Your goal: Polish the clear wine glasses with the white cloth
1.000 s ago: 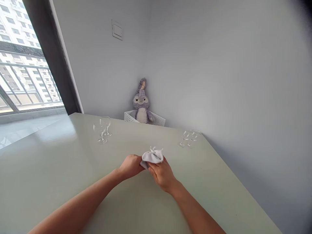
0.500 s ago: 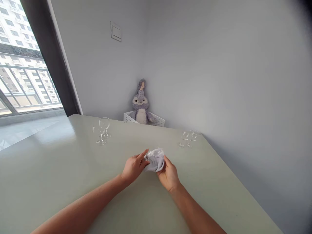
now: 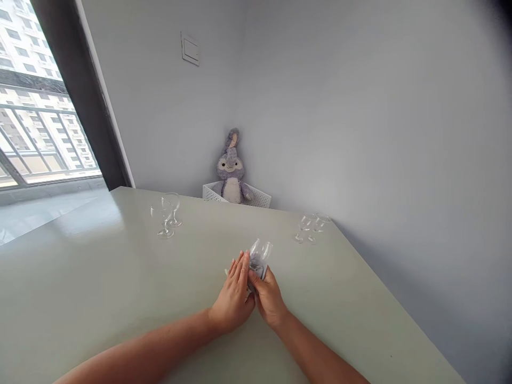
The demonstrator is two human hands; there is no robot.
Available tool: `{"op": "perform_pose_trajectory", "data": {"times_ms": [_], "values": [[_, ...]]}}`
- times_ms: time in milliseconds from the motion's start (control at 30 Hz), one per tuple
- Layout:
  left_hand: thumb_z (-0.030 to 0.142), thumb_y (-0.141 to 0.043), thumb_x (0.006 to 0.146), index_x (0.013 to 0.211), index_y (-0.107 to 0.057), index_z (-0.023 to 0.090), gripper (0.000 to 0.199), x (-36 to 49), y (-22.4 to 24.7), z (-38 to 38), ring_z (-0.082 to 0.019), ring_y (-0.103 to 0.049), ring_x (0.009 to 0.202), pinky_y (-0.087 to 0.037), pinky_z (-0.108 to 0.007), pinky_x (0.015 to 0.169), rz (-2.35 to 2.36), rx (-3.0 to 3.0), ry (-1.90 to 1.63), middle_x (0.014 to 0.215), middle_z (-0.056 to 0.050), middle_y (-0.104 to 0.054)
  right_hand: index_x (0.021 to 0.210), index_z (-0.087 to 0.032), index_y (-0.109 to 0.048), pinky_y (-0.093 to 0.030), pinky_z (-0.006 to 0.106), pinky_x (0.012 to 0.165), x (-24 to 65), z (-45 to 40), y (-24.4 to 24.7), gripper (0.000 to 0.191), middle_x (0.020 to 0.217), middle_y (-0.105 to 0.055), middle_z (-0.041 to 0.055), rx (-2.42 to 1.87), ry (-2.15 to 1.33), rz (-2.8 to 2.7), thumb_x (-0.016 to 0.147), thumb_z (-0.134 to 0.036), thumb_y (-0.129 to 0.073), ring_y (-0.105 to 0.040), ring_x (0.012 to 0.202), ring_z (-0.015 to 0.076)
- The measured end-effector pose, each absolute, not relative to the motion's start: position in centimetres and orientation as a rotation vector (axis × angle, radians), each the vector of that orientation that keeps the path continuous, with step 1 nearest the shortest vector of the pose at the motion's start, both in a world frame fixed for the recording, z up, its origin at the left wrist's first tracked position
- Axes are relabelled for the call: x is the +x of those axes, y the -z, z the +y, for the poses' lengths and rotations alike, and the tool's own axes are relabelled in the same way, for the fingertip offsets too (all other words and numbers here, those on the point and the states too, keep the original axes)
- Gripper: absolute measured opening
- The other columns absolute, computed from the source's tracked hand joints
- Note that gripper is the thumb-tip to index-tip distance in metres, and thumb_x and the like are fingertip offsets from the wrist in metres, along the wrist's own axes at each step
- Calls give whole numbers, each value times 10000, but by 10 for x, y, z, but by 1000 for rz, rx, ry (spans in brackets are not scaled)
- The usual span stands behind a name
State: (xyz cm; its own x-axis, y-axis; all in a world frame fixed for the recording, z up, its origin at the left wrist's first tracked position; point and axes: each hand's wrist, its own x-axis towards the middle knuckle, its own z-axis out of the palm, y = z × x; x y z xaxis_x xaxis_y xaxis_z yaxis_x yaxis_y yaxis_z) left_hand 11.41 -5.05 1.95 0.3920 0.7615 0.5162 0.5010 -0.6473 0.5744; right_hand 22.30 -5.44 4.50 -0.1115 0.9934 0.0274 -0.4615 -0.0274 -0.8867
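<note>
A clear stemmed glass [image 3: 261, 249] is tilted between my hands, its mouth pointing up and away. A pale cloth [image 3: 258, 271] bunches around the lower bowl, partly hidden by fingers. My left hand [image 3: 236, 294] presses against the glass's left side, its fingers straight and together, thumb tucked in near the bottom. The stem and foot are mostly hidden behind it. On the other side, my right hand [image 3: 270, 297] is closed around the cloth and the glass, thumb in front.
Two stemmed glasses [image 3: 165, 218] stand at the left of the pale table [image 3: 120, 288]. Two smaller ones [image 3: 306, 226] are by the right edge. Behind the table, a plush rabbit [image 3: 232, 178] sits in a white perforated basket [image 3: 262, 200]. A window is at far left.
The glass has turned from lying over the cloth to mouth-up. My left hand has gone from pinching near the stem to straight fingers along its side. The right hand has tightened round the cloth.
</note>
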Motion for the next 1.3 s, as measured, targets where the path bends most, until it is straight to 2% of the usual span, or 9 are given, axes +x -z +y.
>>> {"op": "perform_pose_trajectory", "data": {"times_ms": [233,367,600,767,867,967,1133,1200,1300], "values": [[430,-470,812,1329,-249,201,607,99,-37,-22,-252,-483,1122,-403,-396,914,673,1224,-1046,1281,-138,-463,820,-158,-602,-397,228,529,236,-50,-49,312,660,-591,7,-819,-1725,-936,664,-418,-675,-518,552,109],[425,-574,749,1200,-424,158,545,88,-42,-10,-254,-538,1050,-415,-369,882,528,1033,-877,1186,-151,-542,764,-132,-595,-346,215,480,238,-50,-49,355,599,-538,4,-888,-1727,-1130,672,-471,-646,-461,515,98],[308,-667,702,1136,-471,150,501,88,-42,-9,-206,-556,1020,-405,-365,925,674,940,-951,1165,-132,-556,996,-208,-585,-394,275,587,248,-44,-31,332,757,-616,42,-1381,-740,-1636,777,-452,-531,-538,646,170],[317,-680,690,1080,-479,149,470,87,-41,-4,-176,-612,889,-485,-331,823,775,786,-1035,1064,-116,-603,1177,-182,-507,-415,350,704,240,-53,-29,445,1061,-584,138,-1266,-146,-2063,820,-445,-463,-550,891,264],[297,-693,678,1039,-483,141,446,82,-40,2,-176,-626,848,-499,-306,778,806,733,-1086,1006,-116,-624,1102,-189,-555,-401,369,763,235,-57,-32,359,1166,-521,125,-1170,62,-2225,846,-409,-433,-510,967,261],[280,-698,672,996,-492,138,409,79,-42,6,-184,-632,836,-501,-317,778,792,688,-1150,990,-118,-628,870,-190,-616,-389,349,756,234,-57,-33,221,1078,-572,87,-1140,176,-2222,870,-254,-405,-528,874,204],[269,-698,671,1062,-478,154,463,81,-50,0,-205,-623,886,-484,-350,808,765,754,-1199,1105,-136,-583,729,-187,-545,-390,300,649,235,-53,-31,130,775,-575,43,-1159,-4,-2125,792,-115,-457,-503,716,164],[261,-700,667,1096,-468,169,496,85,-55,-8,-227,-608,930,-465,-384,839,727,817,-1216,1161,-143,-550,765,-190,-507,-393,275,605,236,-51,-33,125,785,-535,33,-1208,-197,-1983,742,-77,-460,-496,705,155],[242,-714,644,1119,-454,190,544,90,-61,-19,-262,-583,982,-455,-422,842,680,894,-1244,1184,-143,-530,894,-198,-496,-424,279,682,241,-47,-39,238,926,-513,41,-1222,-478,-1713,683,-90,-507,-511,839,166]]}}
